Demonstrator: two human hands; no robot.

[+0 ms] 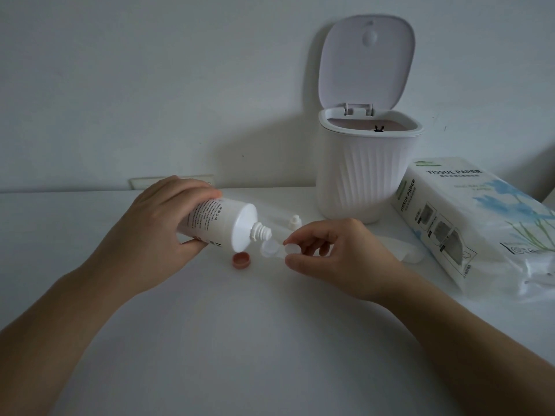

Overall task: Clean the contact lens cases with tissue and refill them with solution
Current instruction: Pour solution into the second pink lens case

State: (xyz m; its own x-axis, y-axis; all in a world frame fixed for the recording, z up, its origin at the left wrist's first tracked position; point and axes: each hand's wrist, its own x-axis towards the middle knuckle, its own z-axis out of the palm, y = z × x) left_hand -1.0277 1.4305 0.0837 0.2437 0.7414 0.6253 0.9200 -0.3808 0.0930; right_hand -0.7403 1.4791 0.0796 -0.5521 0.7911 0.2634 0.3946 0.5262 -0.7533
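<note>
Left hand (156,226) left of centre, forearm running in from lower-left corner, wrist cocked, fingers over top and thumb under, wrapped round solution bottle (220,225). Bottle tipped well past level, uncapped threaded nozzle (262,232) pointing right and slightly down, just above open well of contact lens case (270,250).

Right hand (333,253) right of centre, forearm in from lower-right corner, thumb and forefinger pinching right end of case at its white cap (290,248); other fingers curled loosely. Cannot tell whether case rests on table (270,340) or is lifted slightly.

Pink cap (241,260) off, open side up, on table just below bottle shoulder, near case but apart. Small white bottle cap (295,221) standing behind hands, between bottle and bin.

Used tissue (405,249) flat on table just right of right hand, partly hidden by it. Tissue paper pack (468,223) at right edge of frame, lying angled, wrapper open at lower end. White ribbed bin (369,172) upper right of centre, lid (366,61) up against wall (120,85).

Back edge of table meets wall just behind left hand; outlet plate (144,183) there. Wide bare tabletop across lower half of frame between forearms; tight on right, with tissue, pack and bin close together.
</note>
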